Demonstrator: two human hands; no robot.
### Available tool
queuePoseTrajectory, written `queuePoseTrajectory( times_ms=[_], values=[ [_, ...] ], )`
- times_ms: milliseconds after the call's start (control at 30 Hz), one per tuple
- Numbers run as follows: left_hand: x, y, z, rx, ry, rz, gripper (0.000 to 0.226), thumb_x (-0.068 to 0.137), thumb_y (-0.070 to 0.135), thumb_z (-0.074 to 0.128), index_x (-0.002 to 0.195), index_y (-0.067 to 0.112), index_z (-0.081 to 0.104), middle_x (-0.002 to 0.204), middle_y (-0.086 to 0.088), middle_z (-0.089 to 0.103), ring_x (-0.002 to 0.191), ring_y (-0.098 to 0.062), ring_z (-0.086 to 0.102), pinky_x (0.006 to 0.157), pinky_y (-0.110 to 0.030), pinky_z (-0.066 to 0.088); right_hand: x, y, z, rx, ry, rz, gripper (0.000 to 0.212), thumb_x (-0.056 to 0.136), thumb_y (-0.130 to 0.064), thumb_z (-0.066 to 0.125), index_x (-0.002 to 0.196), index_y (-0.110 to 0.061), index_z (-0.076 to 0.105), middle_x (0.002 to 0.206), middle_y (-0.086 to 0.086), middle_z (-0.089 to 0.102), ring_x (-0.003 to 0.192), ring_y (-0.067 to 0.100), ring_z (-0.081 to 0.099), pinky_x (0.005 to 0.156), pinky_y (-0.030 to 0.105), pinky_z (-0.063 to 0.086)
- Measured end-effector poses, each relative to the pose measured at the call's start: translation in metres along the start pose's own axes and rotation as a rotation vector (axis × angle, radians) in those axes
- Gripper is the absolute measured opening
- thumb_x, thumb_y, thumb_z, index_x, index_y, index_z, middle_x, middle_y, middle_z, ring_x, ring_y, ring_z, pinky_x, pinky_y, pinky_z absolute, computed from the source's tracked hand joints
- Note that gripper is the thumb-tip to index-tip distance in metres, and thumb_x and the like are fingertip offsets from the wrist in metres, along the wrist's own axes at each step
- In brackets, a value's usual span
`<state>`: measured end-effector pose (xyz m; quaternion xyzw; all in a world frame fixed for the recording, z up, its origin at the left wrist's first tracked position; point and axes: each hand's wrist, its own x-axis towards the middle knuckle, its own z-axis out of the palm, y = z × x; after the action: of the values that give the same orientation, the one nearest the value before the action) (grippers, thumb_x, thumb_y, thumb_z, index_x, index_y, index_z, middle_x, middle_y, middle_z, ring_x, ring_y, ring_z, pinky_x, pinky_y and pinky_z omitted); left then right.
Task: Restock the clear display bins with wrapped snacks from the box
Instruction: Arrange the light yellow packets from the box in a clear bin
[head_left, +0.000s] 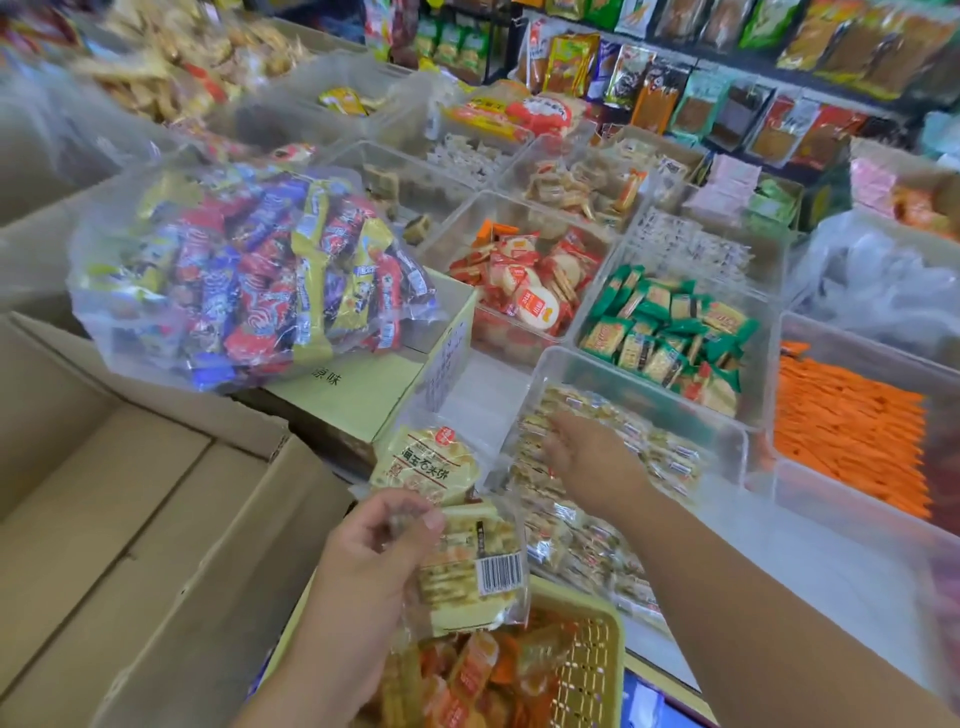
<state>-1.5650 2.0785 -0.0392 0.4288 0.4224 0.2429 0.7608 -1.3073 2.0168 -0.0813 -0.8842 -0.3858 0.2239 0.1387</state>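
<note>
My left hand (382, 551) grips a few pale yellow wrapped snack packs (470, 566), one with a barcode, held low in the middle of the view. My right hand (592, 457) reaches forward with relaxed fingers resting on the small wrapped snacks piled in a clear display bin (737, 441). A brown cardboard box (135, 519) with open flaps fills the lower left. A smaller pale box (363, 395) with printed writing stands behind my left hand.
A big clear bag of red, blue and yellow wrapped sweets (249, 275) lies on the pale box. Clear bins hold red packs (524, 280), green packs (670, 332) and orange sticks (852, 431). A yellow basket (592, 670) of orange snacks sits below my hands. Shelves of packets line the back.
</note>
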Motion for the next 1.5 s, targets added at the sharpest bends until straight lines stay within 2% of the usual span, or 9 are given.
queuePoseTrajectory(
  times_ms=[200,333,533,700,800,933,1167,1300,1500],
  values=[
    [-0.005,0.012,0.009,-0.087,-0.272,-0.256,0.014,0.07,0.022,0.081,0.075,0.017,0.068,0.079,-0.014,0.066,0.062,-0.025,0.064,0.05,-0.03,0.053,-0.078,-0.006,-0.04,0.111,0.095,-0.474,0.065,0.097,-0.028,0.064,0.15,-0.05,0.033,0.16,-0.017,0.03,0.147,0.002,0.026,0.116,0.02,0.024],
    [-0.009,0.015,0.02,-0.029,-0.411,-0.309,0.016,0.075,0.014,0.087,0.077,0.016,0.071,0.075,-0.009,0.065,0.062,-0.022,0.066,0.055,-0.027,0.054,-0.12,0.008,-0.047,0.149,0.132,-0.655,0.05,0.092,-0.012,0.068,0.135,-0.036,0.06,0.158,-0.01,0.036,0.148,0.011,0.03,0.115,0.026,0.028],
    [-0.015,0.007,0.036,0.029,-0.501,-0.388,0.031,0.071,0.023,0.089,0.098,0.011,0.077,0.095,-0.018,0.075,0.082,-0.03,0.075,0.066,-0.036,0.061,-0.15,0.048,-0.029,0.303,0.193,-0.501,0.047,0.091,-0.006,0.069,0.129,-0.035,0.063,0.15,-0.022,0.045,0.147,0.005,0.03,0.119,0.029,0.027],
    [-0.011,-0.008,0.031,-0.039,-0.371,-0.381,0.037,0.079,0.022,0.086,0.111,0.01,0.075,0.121,-0.028,0.07,0.103,-0.042,0.072,0.088,-0.058,0.056,-0.153,0.067,-0.018,0.577,0.369,-0.152,0.027,0.089,-0.048,0.057,0.116,-0.047,0.06,0.121,-0.026,0.063,0.115,-0.005,0.058,0.089,0.01,0.046],
    [-0.005,-0.015,0.021,-0.16,-0.26,-0.353,0.034,0.08,0.024,0.075,0.109,0.006,0.074,0.121,-0.029,0.069,0.094,-0.039,0.074,0.075,-0.053,0.062,-0.132,0.065,-0.03,0.616,0.51,-0.057,0.022,0.086,-0.05,0.059,0.108,-0.048,0.061,0.108,-0.026,0.063,0.098,-0.01,0.062,0.076,0.01,0.051],
    [0.001,-0.018,0.011,-0.314,-0.181,-0.279,0.046,0.083,0.016,0.068,0.126,0.005,0.06,0.112,-0.024,0.072,0.08,-0.034,0.074,0.051,-0.043,0.059,-0.07,0.049,-0.054,0.271,0.648,-0.07,0.028,0.091,-0.034,0.072,0.117,-0.024,0.071,0.101,-0.009,0.063,0.082,-0.005,0.051,0.072,0.014,0.041],
    [0.007,-0.014,-0.001,-0.439,-0.042,-0.184,0.046,0.08,0.012,0.067,0.126,0.008,0.059,0.115,-0.021,0.074,0.088,-0.033,0.076,0.06,-0.044,0.063,0.023,0.002,-0.039,0.0,0.301,0.051,0.031,0.099,-0.031,0.059,0.128,-0.019,0.06,0.116,0.004,0.054,0.1,0.026,0.058,0.089,0.04,0.052],
    [0.013,-0.014,-0.008,-0.494,0.012,-0.189,0.044,0.08,0.012,0.067,0.123,0.008,0.062,0.115,-0.021,0.074,0.09,-0.032,0.076,0.067,-0.046,0.064,0.037,-0.002,-0.008,-0.269,-0.016,0.006,0.032,0.101,-0.017,0.044,0.132,-0.017,0.055,0.121,0.013,0.06,0.102,0.03,0.061,0.083,0.037,0.053],
    [0.018,-0.013,-0.009,-0.472,0.014,-0.183,0.046,0.079,0.015,0.069,0.124,0.01,0.061,0.109,-0.019,0.076,0.086,-0.029,0.076,0.064,-0.042,0.063,0.029,0.007,-0.005,-0.315,-0.025,-0.005,0.046,0.104,-0.033,0.038,0.15,-0.03,0.037,0.14,0.01,0.055,0.118,0.034,0.056,0.088,0.046,0.054]
  ],
)
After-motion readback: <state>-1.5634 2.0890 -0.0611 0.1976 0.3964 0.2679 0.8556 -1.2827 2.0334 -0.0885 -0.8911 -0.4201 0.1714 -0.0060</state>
